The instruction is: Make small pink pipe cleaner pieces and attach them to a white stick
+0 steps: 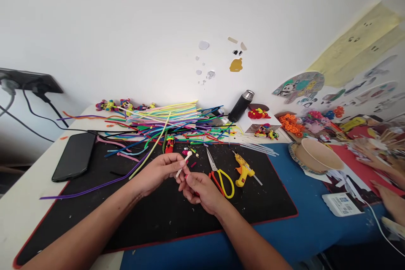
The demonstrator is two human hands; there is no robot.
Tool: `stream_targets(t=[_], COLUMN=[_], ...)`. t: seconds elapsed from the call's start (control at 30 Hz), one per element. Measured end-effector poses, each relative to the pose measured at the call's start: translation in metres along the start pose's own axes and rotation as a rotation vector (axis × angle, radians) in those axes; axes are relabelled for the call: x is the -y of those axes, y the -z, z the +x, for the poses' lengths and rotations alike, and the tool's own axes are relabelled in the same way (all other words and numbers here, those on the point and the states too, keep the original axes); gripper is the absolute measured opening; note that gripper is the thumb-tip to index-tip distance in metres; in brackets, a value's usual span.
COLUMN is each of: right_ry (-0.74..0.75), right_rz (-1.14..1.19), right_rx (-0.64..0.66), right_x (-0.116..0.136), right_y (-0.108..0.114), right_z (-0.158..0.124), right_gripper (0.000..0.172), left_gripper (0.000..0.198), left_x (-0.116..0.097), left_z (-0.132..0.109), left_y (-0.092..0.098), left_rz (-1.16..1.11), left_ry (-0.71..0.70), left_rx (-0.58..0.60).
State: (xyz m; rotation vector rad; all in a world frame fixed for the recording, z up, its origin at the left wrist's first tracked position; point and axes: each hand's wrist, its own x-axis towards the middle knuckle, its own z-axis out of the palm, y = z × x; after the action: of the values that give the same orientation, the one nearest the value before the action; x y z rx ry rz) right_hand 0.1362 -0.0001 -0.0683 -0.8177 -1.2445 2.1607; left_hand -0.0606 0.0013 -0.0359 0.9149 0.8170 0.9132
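My left hand (163, 172) pinches a short white pipe cleaner (184, 164) whose upper end is curled into a small knob. Against its fingertips rests my right hand (202, 190), closed, with a hint of red between its fingers that is too small to name. Just beyond the hands lies a small red figure (169, 144) with a green and yellow top. To the right are scissors (222, 177) with orange and yellow handles, and a yellow glue gun (244, 170) with a clear stick in it. All these lie on the black mat (152, 223).
A heap of colored pipe cleaners (167, 119) lies along the wall. Around it are a phone (74, 157), a black flask (241, 106), a white box (257, 126) bearing fuzzy figures, and a bowl (321, 155). Another person's hands (376, 162) work at far right over red paper.
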Motion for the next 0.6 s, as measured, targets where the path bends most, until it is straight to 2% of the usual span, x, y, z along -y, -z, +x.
stream_targets(t=[0.23,0.37,0.53,0.6], right_ry=[-0.058,-0.034,-0.028,-0.013], right_rz=[-0.094,-0.110,-0.064,-0.069], right_rx=[0.026,0.061,-0.032,-0.073], right_x=[0.006,0.006,0.009,0.011], right_y=[0.001,-0.004,-0.005,-0.004], right_z=[0.000,0.003,0.006,0.007], right_gripper=[0.049,0.045,0.051,0.051], left_gripper=[0.036,0.036,0.039,0.042], left_x=[-0.001,-0.002,-0.005,-0.007], left_z=[0.000,0.000,0.000,-0.001], left_y=[0.004,0.005,0.014,0.017], left_rz=[0.032,0.065,0.098,0.105], left_ry=[-0.014,-0.016,-0.035,-0.022], left_rx=[-0.012,-0.019,-0.110,-0.106])
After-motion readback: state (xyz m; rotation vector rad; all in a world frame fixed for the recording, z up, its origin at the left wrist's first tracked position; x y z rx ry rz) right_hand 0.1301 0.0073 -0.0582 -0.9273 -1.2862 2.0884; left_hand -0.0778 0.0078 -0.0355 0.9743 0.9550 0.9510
